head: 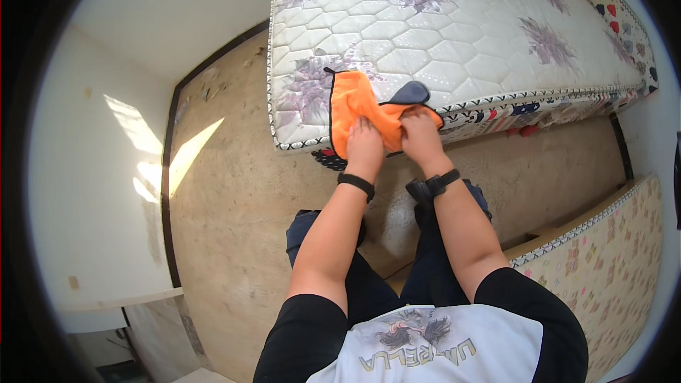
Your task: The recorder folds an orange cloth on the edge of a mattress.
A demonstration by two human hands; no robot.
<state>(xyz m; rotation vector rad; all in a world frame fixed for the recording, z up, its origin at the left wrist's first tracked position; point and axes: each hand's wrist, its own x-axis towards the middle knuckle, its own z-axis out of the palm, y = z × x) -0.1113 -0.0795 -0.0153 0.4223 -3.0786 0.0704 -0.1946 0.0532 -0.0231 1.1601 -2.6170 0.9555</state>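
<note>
An orange cloth (348, 96) with black edging lies over the near edge of a quilted mattress (367, 21) that has purple flowers on it. One corner of the cloth is turned over, showing its dark grey underside. My left hand (365, 143) rests on the cloth's lower middle, fingers bent over it; whether it pinches the fabric is hard to see. Close beside it, my right hand (421, 130) has its fingers curled into the bunched right part of the cloth. A black band circles each wrist.
Bare brown floor (239, 186) surrounds the mattress, with small debris along the wall at left. A second, patterned mattress (590, 271) stands at lower right. Something red (528, 131) shows beneath the first mattress's edge. Sunlight falls on the white wall (106, 170) at left.
</note>
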